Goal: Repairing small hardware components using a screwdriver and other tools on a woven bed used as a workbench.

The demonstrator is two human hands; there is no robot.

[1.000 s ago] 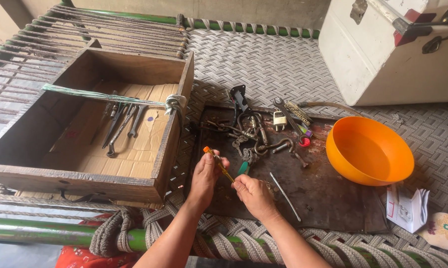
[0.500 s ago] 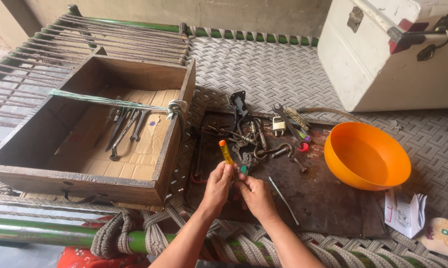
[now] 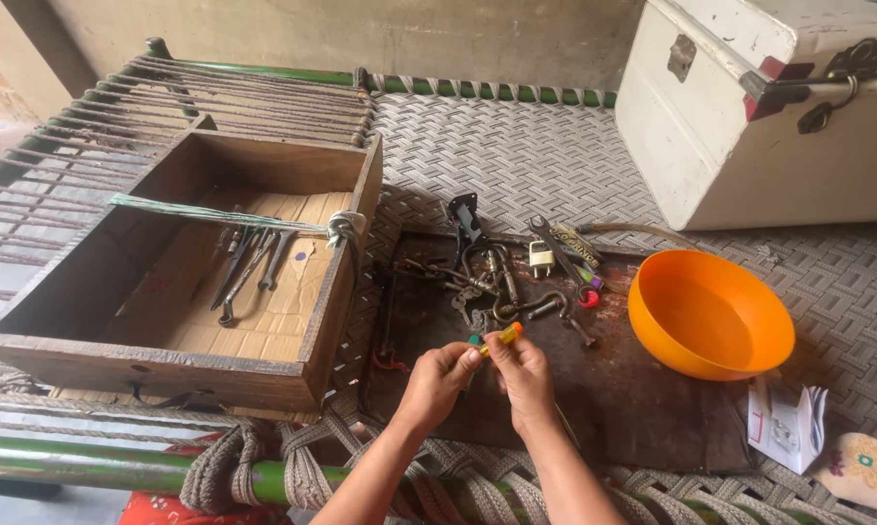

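Both my hands meet over the front of a dark rusty metal sheet (image 3: 643, 408). My left hand (image 3: 438, 381) and my right hand (image 3: 521, 374) pinch a small screwdriver (image 3: 502, 337) with a yellow-orange handle between their fingertips, its handle tip pointing up and to the right. A green bit shows at my left fingertips. Just beyond my hands lies a heap of metal hardware (image 3: 497, 277): hooks, chain, a small padlock (image 3: 541, 256), a spanner.
An open wooden box (image 3: 336, 282) lined with cardboard holds pliers and other tools (image 3: 249, 258) at left. An orange bowl (image 3: 711, 313) sits at right, a white metal trunk (image 3: 750, 107) behind it. Paper (image 3: 789, 428) lies at lower right. Everything rests on a woven cot with a green frame (image 3: 88, 465).
The screwdriver has turned from upright in my left hand to lying sideways between both hands' fingertips. My hands have shifted slightly right and closer together.
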